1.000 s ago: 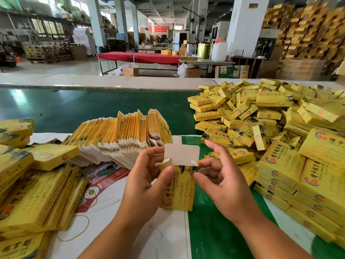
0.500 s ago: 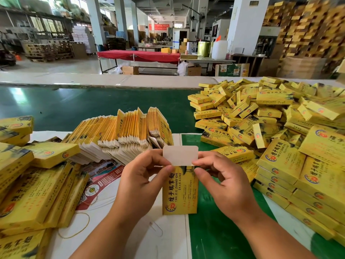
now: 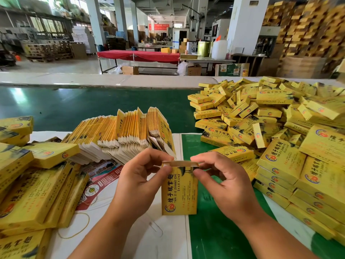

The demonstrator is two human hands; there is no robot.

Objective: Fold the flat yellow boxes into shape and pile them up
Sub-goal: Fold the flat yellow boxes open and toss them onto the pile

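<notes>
Both hands, left [image 3: 139, 181] and right [image 3: 222, 181], pinched the upright yellow cardboard box [image 3: 179, 191] at its top flap corners, where such light, easily creased card seemed best gripped.

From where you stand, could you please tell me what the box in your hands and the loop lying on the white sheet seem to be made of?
The box looks like thin printed cardboard with a slight sheen: its top flap folds along a crease, and the unprinted inside shows plain pale. The loop looks like a tan rubber band: a thin, limp ring lying flat, though a cord cannot be ruled out.
</notes>
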